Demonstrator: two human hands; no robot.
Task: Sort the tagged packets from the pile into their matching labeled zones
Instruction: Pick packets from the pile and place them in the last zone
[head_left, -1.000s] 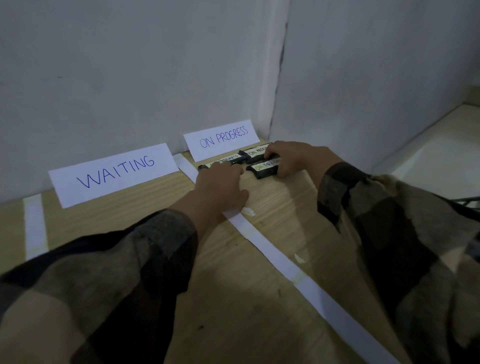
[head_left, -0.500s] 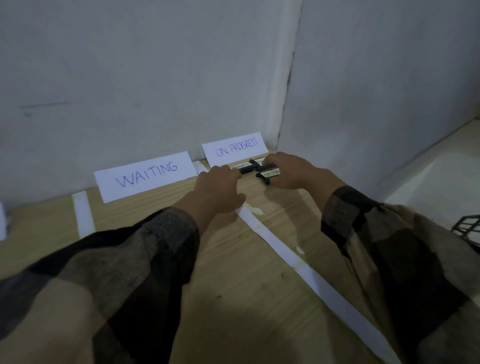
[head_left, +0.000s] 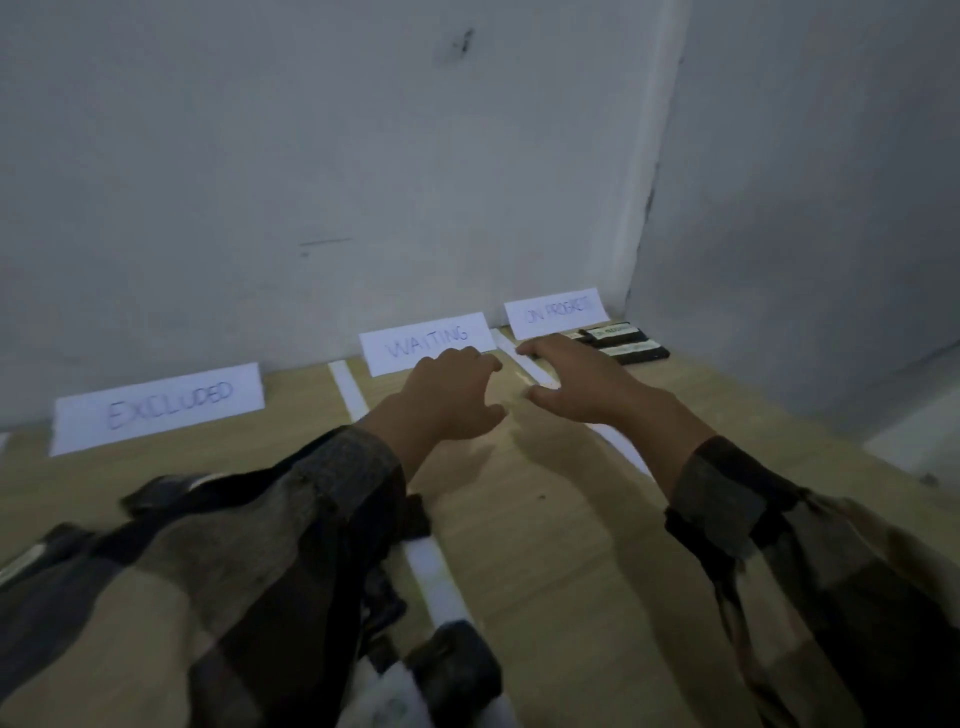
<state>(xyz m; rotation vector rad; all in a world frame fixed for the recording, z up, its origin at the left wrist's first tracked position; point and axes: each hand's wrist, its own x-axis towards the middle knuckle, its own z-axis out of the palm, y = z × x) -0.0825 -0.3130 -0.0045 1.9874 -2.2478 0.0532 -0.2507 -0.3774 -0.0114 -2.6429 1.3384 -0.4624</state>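
Head view, left hand (head_left: 448, 397), right hand (head_left: 579, 387), both relaxed and empty, packets (head_left: 621, 343) by ON PROGRESS label (head_left: 556, 313)

Bare rm corner w/ makeshift sorting setup: plain walls (head_left: 311, 156), wood surface (head_left: 545, 530), paper labels (head_left: 426, 343), tape dividers (head_left: 350, 392).

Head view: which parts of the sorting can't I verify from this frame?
- Packets by the ON PROGRESS label: tag writing too blurred and small to read; exact count unclear.
- Pile at the bottom: partly covered by the left sleeve, cut by the lower edge; tags unreadable.
- Anything left of the EXCLUDED label: cut off by the left edge.
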